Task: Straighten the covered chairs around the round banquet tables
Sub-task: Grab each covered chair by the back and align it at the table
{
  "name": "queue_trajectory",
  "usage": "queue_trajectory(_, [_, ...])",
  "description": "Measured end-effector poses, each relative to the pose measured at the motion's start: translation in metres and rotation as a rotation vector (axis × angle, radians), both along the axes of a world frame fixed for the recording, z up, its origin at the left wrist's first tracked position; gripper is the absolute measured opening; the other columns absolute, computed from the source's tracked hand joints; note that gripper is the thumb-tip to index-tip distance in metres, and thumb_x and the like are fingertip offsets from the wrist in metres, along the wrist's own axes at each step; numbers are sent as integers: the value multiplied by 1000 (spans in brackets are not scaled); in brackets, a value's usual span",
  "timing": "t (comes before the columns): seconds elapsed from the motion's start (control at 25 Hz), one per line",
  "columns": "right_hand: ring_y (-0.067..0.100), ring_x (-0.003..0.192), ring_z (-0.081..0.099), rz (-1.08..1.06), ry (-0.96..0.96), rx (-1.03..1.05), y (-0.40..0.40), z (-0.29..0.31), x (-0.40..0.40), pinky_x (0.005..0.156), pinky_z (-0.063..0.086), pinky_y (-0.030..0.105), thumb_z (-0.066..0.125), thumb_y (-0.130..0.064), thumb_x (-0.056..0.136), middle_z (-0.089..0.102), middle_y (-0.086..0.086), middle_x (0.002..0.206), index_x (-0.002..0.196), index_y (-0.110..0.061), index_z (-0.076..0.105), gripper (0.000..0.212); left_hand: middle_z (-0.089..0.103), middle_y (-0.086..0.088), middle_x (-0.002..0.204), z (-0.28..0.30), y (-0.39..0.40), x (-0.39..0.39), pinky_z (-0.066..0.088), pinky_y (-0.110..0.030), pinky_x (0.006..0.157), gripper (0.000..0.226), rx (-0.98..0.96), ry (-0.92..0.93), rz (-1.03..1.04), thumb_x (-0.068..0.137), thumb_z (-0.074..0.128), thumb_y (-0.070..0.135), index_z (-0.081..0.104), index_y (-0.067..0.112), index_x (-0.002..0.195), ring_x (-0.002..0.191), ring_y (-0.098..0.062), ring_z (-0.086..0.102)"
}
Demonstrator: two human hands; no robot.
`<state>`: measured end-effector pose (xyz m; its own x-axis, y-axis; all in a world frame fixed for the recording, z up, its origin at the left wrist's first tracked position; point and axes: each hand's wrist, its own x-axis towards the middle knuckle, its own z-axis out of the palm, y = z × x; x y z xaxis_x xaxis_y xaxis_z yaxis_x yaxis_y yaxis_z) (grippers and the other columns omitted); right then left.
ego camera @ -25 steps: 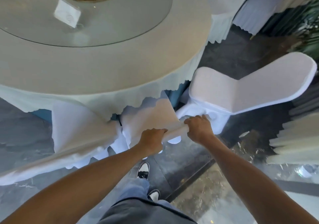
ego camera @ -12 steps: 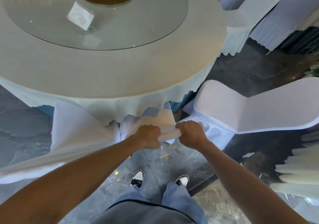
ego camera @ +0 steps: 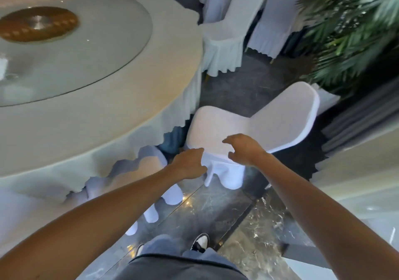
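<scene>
A white-covered chair [ego camera: 269,124] stands angled beside the round banquet table [ego camera: 121,115], its seat toward the table and its back pointing right. My left hand [ego camera: 189,164] reaches the seat's front corner with fingers extended at the cover's edge. Over the seat's near edge hovers my right hand [ego camera: 245,150], fingers spread and loosely curved, holding nothing. Another covered chair [ego camera: 151,163] sits tucked under the tablecloth to the left of my hands, only its seat edge and skirt showing.
A glass turntable [ego camera: 90,48] lies on the table. Two more covered chairs [ego camera: 228,33] [ego camera: 278,20] stand behind. A palm plant [ego camera: 356,31] and pleated white drapes [ego camera: 356,133] crowd the right side. My feet stand on dark marble floor [ego camera: 216,210].
Both hands have let go of the tucked chair's back and moved right to the angled chair. My view has swung to the right.
</scene>
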<state>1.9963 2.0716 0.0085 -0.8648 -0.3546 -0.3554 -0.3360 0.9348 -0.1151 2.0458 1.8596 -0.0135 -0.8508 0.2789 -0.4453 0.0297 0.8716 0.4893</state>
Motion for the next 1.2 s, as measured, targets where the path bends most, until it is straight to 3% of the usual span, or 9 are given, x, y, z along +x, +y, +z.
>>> queue_trajectory(0.12, [22,140,32,-32,94,46,57,20,-14,114,24,33,58,-24,89,42,1,149,145,-24,44,57,47,-9,142,10,55,-19,43,-46,103,64,-51,47,-53,91,57,37,34,13,145,129,-30,45])
queue_trajectory(0.24, [24,146,17,-67,125,85,102,26,-31,118,14,39,57,-23,91,28,3,157,149,-26,33,63,42,-12,145,16,102,-48,36,-48,108,70,-91,93,-66,91,56,41,26,13,149,135,-34,36])
queue_trajectory(0.36, [25,150,2,-111,138,101,143,26,-56,122,5,46,55,-19,90,9,3,163,153,-30,20,73,17,-13,161,17,152,-83,16,-54,118,85,-111,94,-84,92,52,53,8,17,156,148,-41,12])
queue_trajectory(0.48, [26,150,-5,-107,173,137,182,24,-85,121,4,49,56,-14,90,-1,5,164,155,-30,13,80,2,-11,165,11,198,-121,8,-55,119,98,-71,91,-95,89,50,66,-3,19,157,150,-40,1])
queue_trajectory(0.84, [28,150,-8,-73,144,371,293,25,-198,121,4,50,52,-18,94,-7,8,163,156,-28,6,77,0,-7,166,-10,323,-227,14,-52,119,105,71,-30,-188,83,44,79,-6,22,157,151,-36,7])
queue_trajectory(1.04, [28,150,-8,-46,117,425,340,12,-236,121,4,49,56,-19,93,-8,8,163,156,-28,3,83,12,-6,165,-24,372,-266,23,-49,119,111,118,-41,-205,76,36,87,0,22,157,149,-33,19])
queue_trajectory(1.2, [29,150,-6,40,39,468,374,-10,-256,121,8,52,56,-15,94,-5,5,164,155,-27,6,79,11,-7,165,-38,404,-284,23,-47,119,115,134,-120,-206,74,44,87,1,20,157,149,-32,19])
